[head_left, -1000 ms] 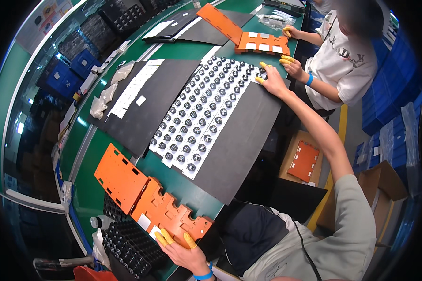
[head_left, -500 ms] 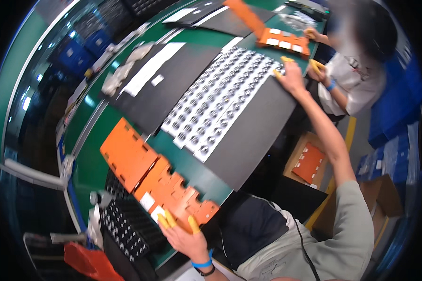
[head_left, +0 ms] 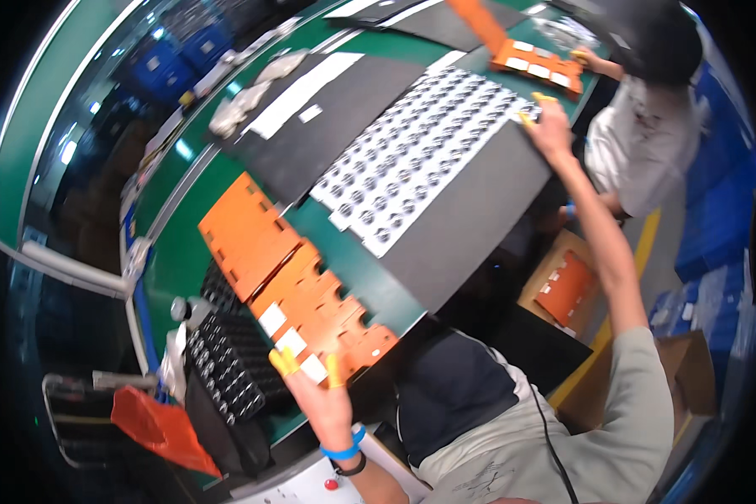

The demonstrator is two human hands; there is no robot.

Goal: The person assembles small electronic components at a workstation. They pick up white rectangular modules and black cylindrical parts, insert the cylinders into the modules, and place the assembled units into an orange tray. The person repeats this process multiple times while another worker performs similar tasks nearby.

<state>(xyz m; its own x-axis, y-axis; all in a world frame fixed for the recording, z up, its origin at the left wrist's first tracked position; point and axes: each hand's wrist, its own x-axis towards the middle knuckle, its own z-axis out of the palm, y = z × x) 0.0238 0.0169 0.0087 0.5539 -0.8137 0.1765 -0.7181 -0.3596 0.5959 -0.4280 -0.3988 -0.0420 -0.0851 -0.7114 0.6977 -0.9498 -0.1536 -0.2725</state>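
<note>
My left hand [head_left: 319, 399], with yellow finger covers, is open at the near edge of an orange slotted panel [head_left: 311, 294]. Its fingers are apart beside the lowest white label [head_left: 313, 368]. Two more white labels lie along that edge. Stretched out to the far right, my right hand [head_left: 553, 134] has thumb and finger apart at the far corner of a white sheet [head_left: 380, 246] bearing rows of round black-and-silver parts. I make out nothing held in it. That sheet rests on a dark grey board [head_left: 479, 210].
A black board [head_left: 311, 126] with a white strip lies left of the sheet. Black trays [head_left: 227, 361] stand at the lower left. At the far right a person [head_left: 647, 126] reaches to another orange piece [head_left: 538, 67]. Below the table edge sits a box [head_left: 554, 290].
The whole view has shifted. My left hand has drawn back slightly from the orange panel, uncovering a third white label. My right hand stays by the sheet's corner. The other person's near hand has dropped lower.
</note>
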